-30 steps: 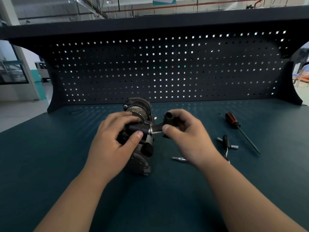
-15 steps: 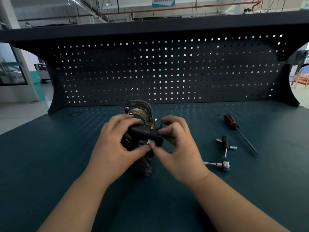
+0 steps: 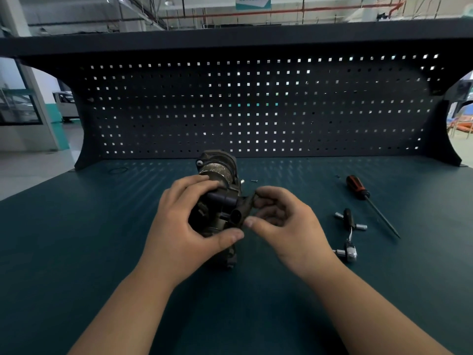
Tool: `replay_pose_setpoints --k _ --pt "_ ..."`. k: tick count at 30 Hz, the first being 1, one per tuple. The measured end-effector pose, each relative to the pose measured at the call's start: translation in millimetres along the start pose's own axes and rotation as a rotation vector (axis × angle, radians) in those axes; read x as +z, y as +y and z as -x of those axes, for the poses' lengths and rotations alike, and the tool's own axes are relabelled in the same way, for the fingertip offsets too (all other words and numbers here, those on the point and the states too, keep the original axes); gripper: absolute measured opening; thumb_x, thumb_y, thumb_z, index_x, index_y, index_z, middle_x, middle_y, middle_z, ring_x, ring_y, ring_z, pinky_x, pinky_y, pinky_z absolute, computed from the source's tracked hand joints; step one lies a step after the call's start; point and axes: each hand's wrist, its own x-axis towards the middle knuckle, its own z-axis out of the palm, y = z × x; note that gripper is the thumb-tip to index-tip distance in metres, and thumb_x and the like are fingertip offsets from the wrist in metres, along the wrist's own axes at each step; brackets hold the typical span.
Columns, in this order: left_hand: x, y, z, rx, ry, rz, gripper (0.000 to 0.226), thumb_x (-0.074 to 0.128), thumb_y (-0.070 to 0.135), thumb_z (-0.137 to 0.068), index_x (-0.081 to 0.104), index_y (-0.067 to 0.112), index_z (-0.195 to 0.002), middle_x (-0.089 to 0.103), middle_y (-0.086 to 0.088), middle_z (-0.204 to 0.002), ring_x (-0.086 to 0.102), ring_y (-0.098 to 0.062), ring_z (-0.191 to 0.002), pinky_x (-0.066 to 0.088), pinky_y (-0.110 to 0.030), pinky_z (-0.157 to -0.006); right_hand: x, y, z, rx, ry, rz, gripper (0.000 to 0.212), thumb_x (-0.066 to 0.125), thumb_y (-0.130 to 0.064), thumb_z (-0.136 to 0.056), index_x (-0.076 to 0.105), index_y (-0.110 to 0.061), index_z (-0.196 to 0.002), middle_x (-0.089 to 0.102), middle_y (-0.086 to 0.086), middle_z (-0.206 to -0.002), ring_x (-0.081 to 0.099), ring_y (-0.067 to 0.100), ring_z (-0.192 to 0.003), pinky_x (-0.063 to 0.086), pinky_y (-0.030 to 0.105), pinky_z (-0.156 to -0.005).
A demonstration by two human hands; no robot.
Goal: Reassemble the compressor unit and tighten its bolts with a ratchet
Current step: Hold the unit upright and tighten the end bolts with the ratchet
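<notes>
**Compressor unit (image 3: 217, 167), a dark, grimy metal barrel, held on the bench while a side piece goes on**

From my remote seat I see it lying near the middle of the teal workbench top (image 3: 89, 252), in front of the black perforated back panel (image 3: 256, 111). Its long axis runs away from me toward that panel, with the ribbed, lighter-coloured end at the far side.

My left hand (image 3: 184, 221) is clamped round the body, fingers over the top and thumb underneath at the near end. My right hand (image 3: 284, 221) has its fingers curled in, and forefinger and thumb appear to pinch the small black tubular fitting (image 3: 239, 213) against the unit's right flank. The contact is partly hidden, so I judge rather than see that it is held.

The relation that matters is this: the fitting sits between my two hands, directly on the right side of the barrel, so seating it means pressing leftward across the long axis while the left hand braces.

The chrome-headed ratchet (image 3: 349, 251) lies on the bench just right of my right wrist, well apart from the left hand, so the right hand is nearer. Beyond it lie a black T-handled socket driver (image 3: 348, 219) and an orange-and-black-handled screwdriver (image 3: 357, 187).
</notes>
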Motion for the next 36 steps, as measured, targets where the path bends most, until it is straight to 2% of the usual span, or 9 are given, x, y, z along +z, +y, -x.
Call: replay_pose_setpoints --k 2,8,12,17,22,25,28,31,36 --pt "0.5 1.5 0.4 -0.010 0.015 0.014 0.062 0.068 0.066 -0.054 0.048 0.055 -0.112 0.039 0.037 -0.125 0.040 0.000 -0.123 0.025 -0.001 -0.096 2.0 -1.8 0.1 0.029 -0.019 -0.079 0.047 0.074 0.004 -0.078 0.063 -0.037 -0.098 0.070 -0.011 -0.087 0.065 -0.002 -0.075 0.048 0.010 -0.070" --pt "6.2 5.9 0.2 -0.031 0.090 0.008 0.059 0.066 0.064 -0.058 0.052 0.047 -0.112 0.045 0.030 -0.122 0.042 -0.002 -0.119 0.024 0.000 -0.093 13.5 -1.6 1.9 0.127 -0.119 -0.191 0.047 0.070 0.008 -0.080 0.063 -0.006 -0.124 0.069 0.004 -0.113 0.068 0.007 -0.100 0.052 0.016 -0.079" --pt "9.9 8.2 0.2 -0.046 0.128 -0.030 0.059 0.065 0.063 -0.058 0.054 0.042 -0.112 0.047 0.027 -0.121 0.044 -0.006 -0.115 0.025 -0.001 -0.093 12.2 -3.1 1.0 0.137 -0.100 -0.160 0.047 0.072 0.003 -0.079 0.063 -0.008 -0.125 0.075 -0.002 -0.100 0.070 0.006 -0.091 0.052 0.016 -0.078" --pt "10.7 5.4 0.5 -0.056 0.174 -0.060 0.058 0.065 0.063 -0.057 0.053 0.043 -0.110 0.046 0.031 -0.116 0.044 -0.008 -0.111 0.026 0.000 -0.090 16.4 -5.4 1.1 0.098 -0.160 -0.141 0.039 0.065 0.006 -0.085 0.069 -0.022 -0.111 0.063 0.002 -0.109 0.068 0.003 -0.089 0.050 0.016 -0.080" --pt "7.9 1.7 0.6 -0.082 0.259 -0.106 0.060 0.065 0.059 -0.055 0.055 0.035 -0.108 0.046 0.023 -0.109 0.049 -0.014 -0.108 0.033 -0.015 -0.088 14.6 -3.7 -7.5 0.075 -0.271 -0.003 0.043 0.058 0.000 -0.090 0.063 -0.020 -0.127 0.056 -0.018 -0.101 0.060 -0.004 -0.088 0.045 0.012 -0.081" --pt "9.5 -0.7 -0.8 -0.058 0.297 -0.141 0.059 0.063 0.051 -0.058 0.061 0.019 -0.108 0.051 0.013 -0.110 0.053 -0.022 -0.104 0.037 -0.023 -0.087 12.2 -0.7 -18.8 0.107 -0.260 0.006 0.041 0.055 -0.001 -0.089 0.071 -0.032 -0.110 0.067 -0.016 -0.103 0.065 0.010 -0.097 0.053 0.024 -0.084" --pt "7.3 -6.8 -1.9 -0.062 0.298 -0.151 0.060 0.062 0.047 -0.060 0.063 0.012 -0.108 0.053 0.008 -0.112 0.053 -0.022 -0.104 0.035 -0.014 -0.088 -1.5 15.1 -48.1 0.154 -0.156 0.192 0.030 0.055 -0.004 -0.088 0.075 -0.026 -0.096 0.072 -0.013 -0.093 0.065 0.002 -0.084 0.049 0.020 -0.082" --pt "6.6 -10.5 -1.7 -0.072 0.287 -0.183 0.060 0.060 0.047 -0.061 0.058 0.013 -0.110 0.053 0.006 -0.113 0.049 -0.019 -0.104 0.031 -0.006 -0.086 -32.5 45.7 -87.4 0.295 -0.018 0.574 0.026 0.051 -0.009 -0.089 0.074 -0.018 -0.099 0.072 0.001 -0.103 0.063 0.015 -0.090 0.042 0.020 -0.079" --pt "11.3 -18.7 -5.1 -0.025 0.329 -0.249 0.059 0.061 0.046 -0.059 0.049 0.019 -0.110 0.051 0.001 -0.114 0.044 -0.018 -0.102 0.030 -0.006 -0.088 -57.5 96.2 -137.7 0.509 -0.155 1.057 0.020 0.049 -0.022 -0.095 0.061 -0.011 -0.105 0.063 0.014 -0.115 0.051 0.029 -0.086 0.044 0.031 -0.077"
